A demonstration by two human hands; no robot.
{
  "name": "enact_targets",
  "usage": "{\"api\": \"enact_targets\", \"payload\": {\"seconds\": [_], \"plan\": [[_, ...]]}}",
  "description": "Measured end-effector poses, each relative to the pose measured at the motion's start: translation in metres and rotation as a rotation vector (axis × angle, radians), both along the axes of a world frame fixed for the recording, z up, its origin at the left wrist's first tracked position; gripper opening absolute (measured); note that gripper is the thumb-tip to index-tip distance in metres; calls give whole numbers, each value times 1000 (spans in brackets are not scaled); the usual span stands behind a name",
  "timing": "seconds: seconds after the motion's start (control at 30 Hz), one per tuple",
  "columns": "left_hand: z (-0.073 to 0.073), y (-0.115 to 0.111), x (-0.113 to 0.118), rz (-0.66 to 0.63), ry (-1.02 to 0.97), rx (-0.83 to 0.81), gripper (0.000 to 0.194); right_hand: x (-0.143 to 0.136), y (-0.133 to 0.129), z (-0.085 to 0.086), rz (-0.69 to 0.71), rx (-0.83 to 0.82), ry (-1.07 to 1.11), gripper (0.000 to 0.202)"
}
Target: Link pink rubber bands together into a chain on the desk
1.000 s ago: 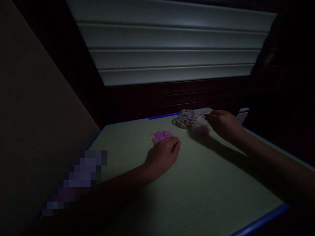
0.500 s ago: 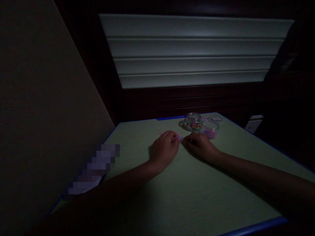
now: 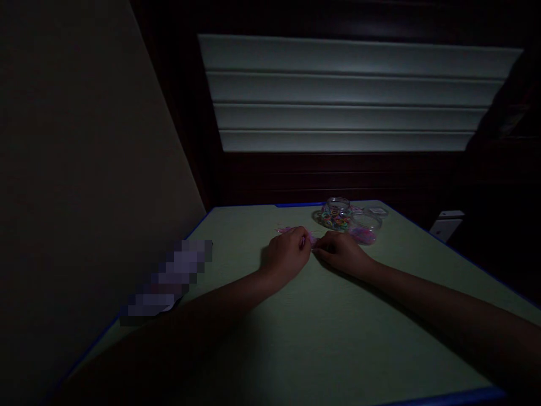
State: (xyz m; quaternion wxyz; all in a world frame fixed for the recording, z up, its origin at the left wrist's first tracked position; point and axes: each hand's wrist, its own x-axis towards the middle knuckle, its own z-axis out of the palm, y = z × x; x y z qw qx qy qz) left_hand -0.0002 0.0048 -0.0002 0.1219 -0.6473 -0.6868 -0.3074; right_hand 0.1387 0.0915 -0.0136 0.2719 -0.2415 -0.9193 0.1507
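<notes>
In dim light we see a pale slatted panel (image 3: 346, 96) behind a table (image 3: 321, 332) with a pale green top and blue edging. Over the table, our left arm (image 3: 220, 301) reaches in from the lower left, angled forward to the middle, and our right arm (image 3: 422, 287) comes in low from the right, pointing forward and left. They converge on the far half, where the left hand (image 3: 289, 251) and the right hand (image 3: 344, 254) lie just beside each other, low over the top, backs upward.

A blurred-out object (image 3: 173, 282) lies at the left edge. Beyond the right hand stand two clear jars, upright and without lids on. The back jar (image 3: 338, 204) has rings of many colours in it; the front jar (image 3: 378, 225), overlapping it in our view, has pink bands low inside. We cannot tell whether the jars touch. A clear lid (image 3: 377, 211) lies flat behind the front jar.

Our left fingers curl inward, the index bent toward the thumb, and pink shows through the gap. Our right fingers taper down to the thumb near the left ones. It is too dark to tell whether either hand pinches a band. The smallest things, loose pink bands (image 3: 287, 230), lie in a pile on the table, partly hidden behind the left hand, with a few between the fingertips of both hands.
</notes>
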Motion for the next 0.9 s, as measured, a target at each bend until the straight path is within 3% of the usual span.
{"api": "enact_targets", "payload": {"seconds": [0.3,0.6,0.9], "plan": [[-7,7,-7,-52,-80,7,16,0,-8,1,17,97,-27,20],[-8,7,-6,-69,-59,-12,20,-1,4,-1,-69,-16,143,16],[-3,2,-1,-146,10,-24,26,-2,3,-1,-61,-62,220,15]]}}
